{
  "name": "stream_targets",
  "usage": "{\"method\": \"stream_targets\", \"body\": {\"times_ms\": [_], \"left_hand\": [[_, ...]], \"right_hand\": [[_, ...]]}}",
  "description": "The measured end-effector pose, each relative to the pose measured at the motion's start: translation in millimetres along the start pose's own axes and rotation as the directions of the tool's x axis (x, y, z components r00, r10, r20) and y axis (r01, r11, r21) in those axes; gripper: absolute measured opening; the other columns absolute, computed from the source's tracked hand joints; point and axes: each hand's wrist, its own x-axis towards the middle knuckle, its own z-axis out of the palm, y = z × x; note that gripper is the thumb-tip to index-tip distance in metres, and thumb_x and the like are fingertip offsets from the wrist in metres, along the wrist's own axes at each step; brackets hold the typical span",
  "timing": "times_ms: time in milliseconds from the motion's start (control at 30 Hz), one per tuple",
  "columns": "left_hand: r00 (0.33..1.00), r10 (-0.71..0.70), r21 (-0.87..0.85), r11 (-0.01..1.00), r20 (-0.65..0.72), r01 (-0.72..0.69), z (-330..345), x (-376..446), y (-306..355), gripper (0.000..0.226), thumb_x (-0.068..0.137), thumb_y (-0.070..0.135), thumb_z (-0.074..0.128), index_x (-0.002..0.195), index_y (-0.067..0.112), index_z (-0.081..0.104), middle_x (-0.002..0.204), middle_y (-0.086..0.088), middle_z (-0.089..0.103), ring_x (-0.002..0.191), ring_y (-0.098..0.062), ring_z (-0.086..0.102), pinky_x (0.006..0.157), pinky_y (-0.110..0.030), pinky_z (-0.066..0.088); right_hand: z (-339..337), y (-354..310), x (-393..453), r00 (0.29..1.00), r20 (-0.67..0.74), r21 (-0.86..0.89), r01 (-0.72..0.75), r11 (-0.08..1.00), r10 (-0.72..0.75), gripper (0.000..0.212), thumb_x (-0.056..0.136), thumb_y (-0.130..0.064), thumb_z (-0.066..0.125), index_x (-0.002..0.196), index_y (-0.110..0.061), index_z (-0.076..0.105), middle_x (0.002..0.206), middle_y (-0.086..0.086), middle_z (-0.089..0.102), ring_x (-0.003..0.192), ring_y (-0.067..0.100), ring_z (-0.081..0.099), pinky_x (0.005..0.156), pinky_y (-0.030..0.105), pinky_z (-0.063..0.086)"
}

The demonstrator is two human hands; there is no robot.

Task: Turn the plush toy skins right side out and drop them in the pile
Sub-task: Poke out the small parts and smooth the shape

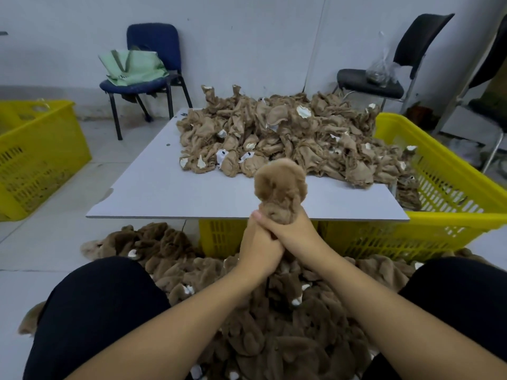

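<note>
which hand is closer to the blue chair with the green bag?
Left. The left hand grips the bottom of the furry toy skin on the side of the blue chair; the right hand clasps over it, further from the chair.

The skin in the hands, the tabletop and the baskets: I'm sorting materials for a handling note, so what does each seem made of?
Skin: brown plush fabric, with a soft fuzzy pile on its outer side.
Tabletop: probably a thin laminate or coated board, smooth matte pale grey with a slim edge.
Baskets: moulded plastic, glossy yellow, with slotted walls.
</note>
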Motion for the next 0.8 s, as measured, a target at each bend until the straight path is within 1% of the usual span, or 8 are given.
{"method": "stream_targets", "body": {"times_ms": [67, 133, 200, 300, 433, 633, 700, 800], "left_hand": [[0.982, 0.172, 0.108, 0.981, -0.079, -0.163, -11, 9, 14, 0.048, 0.079, 0.05, 0.042, 0.117, 0.02, 0.047, 0.114, 0.004, 0.042, 0.111, -0.02, 0.047, 0.093, -0.041, 0.046], [0.974, 0.228, 0.067, 0.972, -0.008, -0.227, -24, 17, 30, 0.039, 0.08, 0.047, 0.05, 0.108, 0.021, 0.044, 0.108, 0.004, 0.045, 0.105, -0.017, 0.048, 0.088, -0.043, 0.049], [0.974, 0.227, -0.131, 0.965, -0.003, -0.226, -33, 16, 39, 0.031, 0.08, 0.041, 0.065, 0.103, 0.025, 0.05, 0.1, 0.006, 0.061, 0.094, -0.011, 0.061, 0.078, -0.037, 0.056], [0.962, 0.188, -0.305, 0.921, -0.198, -0.243, -40, 10, 48, 0.024, 0.075, 0.033, 0.08, 0.089, 0.025, 0.062, 0.081, 0.006, 0.068, 0.071, -0.009, 0.066, 0.062, -0.026, 0.054], [0.948, 0.14, -0.446, 0.857, -0.284, -0.26, -47, 17, 57, 0.018, 0.076, 0.021, 0.088, 0.087, 0.017, 0.074, 0.079, -0.002, 0.075, 0.075, -0.027, 0.073, 0.069, -0.048, 0.061], [0.959, 0.164, -0.52, 0.812, -0.232, -0.265, -51, 26, 64, 0.001, 0.085, 0.02, 0.08, 0.085, 0.02, 0.08, 0.082, -0.002, 0.078, 0.078, -0.016, 0.075, 0.068, -0.022, 0.056], [0.959, 0.156, -0.526, 0.809, -0.236, -0.261, -51, 29, 65, 0.003, 0.086, 0.022, 0.079, 0.085, 0.02, 0.08, 0.082, -0.002, 0.077, 0.08, -0.018, 0.074, 0.068, -0.025, 0.056], [0.956, 0.089, -0.527, 0.818, -0.281, -0.231, -52, 35, 68, 0.013, 0.082, 0.031, 0.082, 0.079, 0.019, 0.079, 0.083, -0.01, 0.075, 0.084, -0.03, 0.072, 0.075, -0.043, 0.06]], "right_hand": [[-6, -25, 4, 0.996, -0.037, -0.001, 0.086, 0.996, -0.086, 0.06, 0.071, -0.042, 0.081, 0.12, -0.013, 0.064, 0.108, -0.008, 0.074, 0.106, 0.001, 0.067, 0.093, 0.021, 0.055], [-15, -39, 7, 0.988, -0.079, 0.059, 0.138, 0.989, -0.134, 0.072, 0.072, -0.041, 0.082, 0.132, -0.012, 0.053, 0.118, -0.004, 0.07, 0.109, 0.002, 0.067, 0.088, 0.017, 0.053], [-22, -45, 5, 0.98, -0.108, 0.099, 0.18, 0.979, -0.169, 0.063, 0.078, -0.039, 0.084, 0.129, -0.017, 0.055, 0.116, -0.003, 0.071, 0.109, 0.006, 0.068, 0.084, 0.017, 0.054], [-27, -53, 5, 0.969, -0.103, 0.103, 0.236, 0.966, -0.225, 0.032, 0.085, -0.039, 0.075, 0.107, -0.016, 0.069, 0.102, 0.003, 0.075, 0.1, 0.02, 0.072, 0.081, 0.03, 0.058], [-39, -64, 15, 0.946, 0.004, -0.063, 0.322, 0.945, -0.323, 0.008, 0.095, -0.029, 0.065, 0.095, -0.025, 0.072, 0.093, -0.01, 0.071, 0.092, 0.012, 0.067, 0.079, 0.032, 0.055], [-55, -76, 26, 0.888, 0.143, -0.182, 0.458, 0.87, -0.437, 0.02, 0.093, -0.013, 0.071, 0.107, -0.028, 0.071, 0.118, -0.008, 0.066, 0.114, 0.013, 0.063, 0.083, 0.036, 0.057], [-56, -78, 28, 0.874, 0.135, -0.222, 0.486, 0.845, -0.467, 0.021, 0.09, -0.011, 0.074, 0.108, -0.022, 0.073, 0.117, -0.002, 0.066, 0.111, 0.016, 0.064, 0.081, 0.039, 0.057], [-55, -78, 31, 0.868, 0.086, -0.214, 0.496, 0.841, -0.49, 0.014, 0.088, -0.011, 0.078, 0.102, -0.01, 0.076, 0.101, 0.002, 0.072, 0.095, 0.021, 0.07, 0.077, 0.041, 0.058]]}}
